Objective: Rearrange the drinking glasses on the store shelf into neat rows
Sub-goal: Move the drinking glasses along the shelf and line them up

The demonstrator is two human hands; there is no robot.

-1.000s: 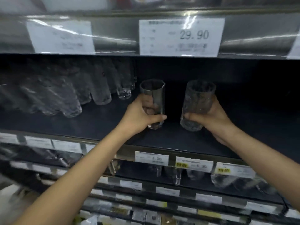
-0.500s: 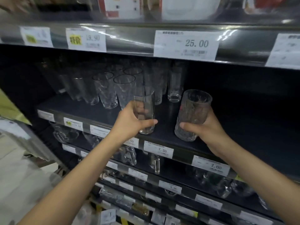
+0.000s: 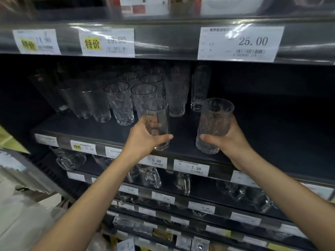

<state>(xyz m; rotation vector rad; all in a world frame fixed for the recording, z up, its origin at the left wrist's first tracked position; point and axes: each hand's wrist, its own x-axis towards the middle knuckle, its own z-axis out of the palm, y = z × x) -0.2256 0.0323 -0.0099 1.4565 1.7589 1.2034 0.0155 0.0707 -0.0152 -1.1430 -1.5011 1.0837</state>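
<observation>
My left hand [image 3: 145, 140] grips a plain straight-sided glass [image 3: 158, 115], held upright just above the front of the dark shelf [image 3: 101, 129]. My right hand [image 3: 228, 142] holds a wider textured glass [image 3: 215, 124] by its lower half, tilted slightly left, close to the shelf surface. Behind and to the left, several clear glasses [image 3: 119, 104] stand in rows reaching to the back. A tall narrow glass [image 3: 199, 89] stands alone behind the two held ones.
The right part of the same shelf [image 3: 272, 127] is dark and bare. Price labels [image 3: 191, 168] run along the shelf's front edge. The shelf above [image 3: 163, 40] hangs low with large tags. Glass mugs [image 3: 150, 178] fill the shelf below.
My view and both hands have shifted left along the shelf, each with its glass still in it. The rows of glasses on the left have come into fuller view.
</observation>
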